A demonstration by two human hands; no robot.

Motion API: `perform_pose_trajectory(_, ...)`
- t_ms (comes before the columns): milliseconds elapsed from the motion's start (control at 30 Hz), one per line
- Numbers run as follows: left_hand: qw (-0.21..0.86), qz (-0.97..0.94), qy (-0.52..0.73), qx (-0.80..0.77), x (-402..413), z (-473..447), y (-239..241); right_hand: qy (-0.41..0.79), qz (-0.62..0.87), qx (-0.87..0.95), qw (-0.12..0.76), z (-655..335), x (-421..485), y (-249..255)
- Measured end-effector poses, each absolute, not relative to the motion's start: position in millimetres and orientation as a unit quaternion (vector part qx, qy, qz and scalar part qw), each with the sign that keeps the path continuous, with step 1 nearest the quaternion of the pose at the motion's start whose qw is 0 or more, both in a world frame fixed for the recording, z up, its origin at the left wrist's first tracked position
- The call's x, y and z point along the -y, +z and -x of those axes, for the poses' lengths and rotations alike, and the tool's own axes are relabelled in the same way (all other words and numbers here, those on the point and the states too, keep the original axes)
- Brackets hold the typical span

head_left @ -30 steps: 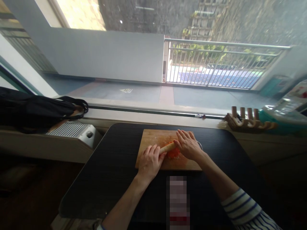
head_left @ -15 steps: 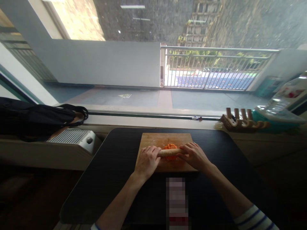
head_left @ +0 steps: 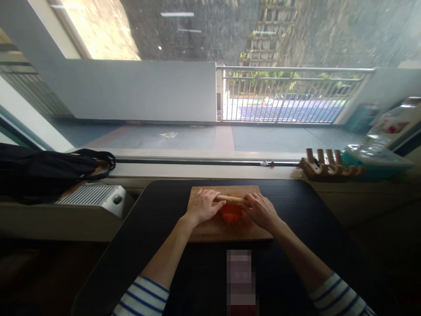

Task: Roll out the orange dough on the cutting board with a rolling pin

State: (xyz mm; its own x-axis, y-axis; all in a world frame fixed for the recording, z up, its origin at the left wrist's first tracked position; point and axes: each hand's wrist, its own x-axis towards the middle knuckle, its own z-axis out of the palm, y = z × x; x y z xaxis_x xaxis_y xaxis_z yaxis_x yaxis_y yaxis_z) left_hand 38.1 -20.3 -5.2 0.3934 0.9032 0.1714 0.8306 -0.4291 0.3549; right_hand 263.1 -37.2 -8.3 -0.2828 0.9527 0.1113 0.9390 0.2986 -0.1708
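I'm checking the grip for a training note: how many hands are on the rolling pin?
2. The left hand holds the left end of the rolling pin and the right hand its right end, over the wooden cutting board. No other hands show.

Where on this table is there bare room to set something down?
Bare tabletop lies between its left edge and the cutting board, and between the board and the right edge. The left hand, right hand, rolling pin and orange mass crowd the board.
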Motion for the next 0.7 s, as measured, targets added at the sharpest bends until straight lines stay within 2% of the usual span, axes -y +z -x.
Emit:
perform_pose_trajectory(367, 0.065, -0.822, 0.188, -0.534, 32.4, -41.2, -24.9, -0.003, 0.582, 0.804, 0.124, -257.6, 50.2, -19.4)
perform_pose_trajectory(533, 0.048, -0.818, 0.186, -0.542, 35.4, -39.3, -23.5, -0.004, 0.568, 0.814, 0.121, -258.0, 48.5, -13.2)
perform_pose_trajectory(700, 0.007, -0.832, 0.204, -0.515, 37.5, -35.3, -17.4, 0.013, 0.564, 0.811, 0.158, -259.7, 53.5, -11.3)
